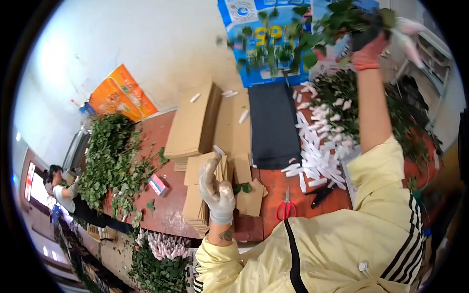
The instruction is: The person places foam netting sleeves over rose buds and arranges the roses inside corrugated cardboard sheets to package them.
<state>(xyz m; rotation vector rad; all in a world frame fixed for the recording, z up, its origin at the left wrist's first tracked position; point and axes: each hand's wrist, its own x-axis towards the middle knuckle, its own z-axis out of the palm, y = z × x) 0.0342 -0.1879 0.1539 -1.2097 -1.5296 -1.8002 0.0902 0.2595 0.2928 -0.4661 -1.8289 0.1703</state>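
Observation:
My right hand, in a pink and black glove, is raised at the upper right. It grips a bunch of leafy rose stems, whose leaves stretch left and look blurred; pale wrapped buds show on the right. My left hand, in a whitish glove, hovers over stacked cardboard pieces with fingers partly bent and thumb apart, and nothing visible in it. A small white sleeve lies near its fingertips. Below my right arm are white sleeves in a loose pile and more wrapped roses.
Red-handled scissors and a black tool lie on the red table. A dark mat sits beside tall cardboard stacks. Leafy stems heap at left; bundled pink flowers stand below. Another person works far left.

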